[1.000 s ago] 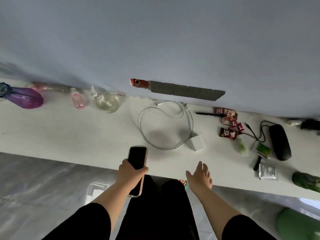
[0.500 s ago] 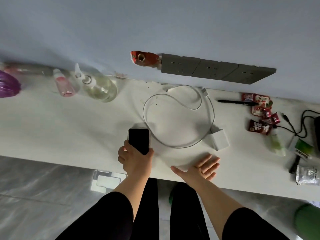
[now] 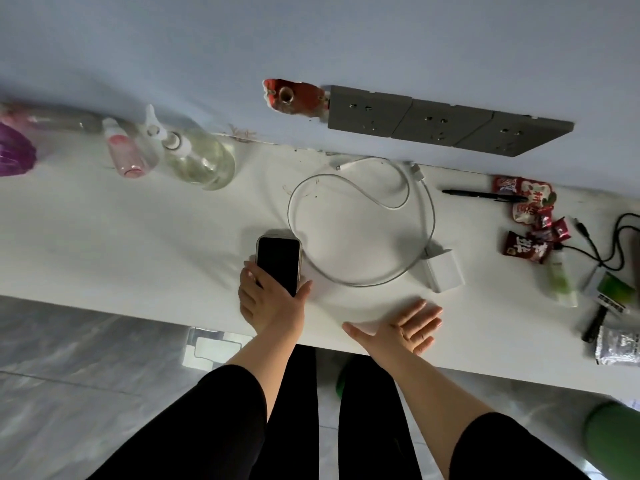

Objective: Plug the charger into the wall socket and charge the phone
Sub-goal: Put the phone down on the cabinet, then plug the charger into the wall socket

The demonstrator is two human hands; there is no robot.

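A dark-screened phone (image 3: 278, 261) lies flat on the white shelf (image 3: 138, 237), with my left hand (image 3: 270, 299) gripping its near end. To its right a white cable (image 3: 360, 282) loops in a ring and ends at the white charger block (image 3: 445, 270). My right hand (image 3: 405, 329) hovers open, palm up, near the shelf's front edge, just below the cable loop and apart from the charger. A row of grey wall sockets (image 3: 446, 124) sits on the wall above the cable.
Bottles (image 3: 197, 157) and a purple object (image 3: 14, 154) stand at the left back. A black pen (image 3: 481, 194), red snack packets (image 3: 526, 249), a black cable (image 3: 609, 244) and small packets crowd the right. A red-edged hole (image 3: 294, 97) lies left of the sockets.
My left hand moved forward and brought the phone from beyond the shelf's edge down onto the shelf. My right hand came forward over the shelf with its fingers spread. The view moved closer.
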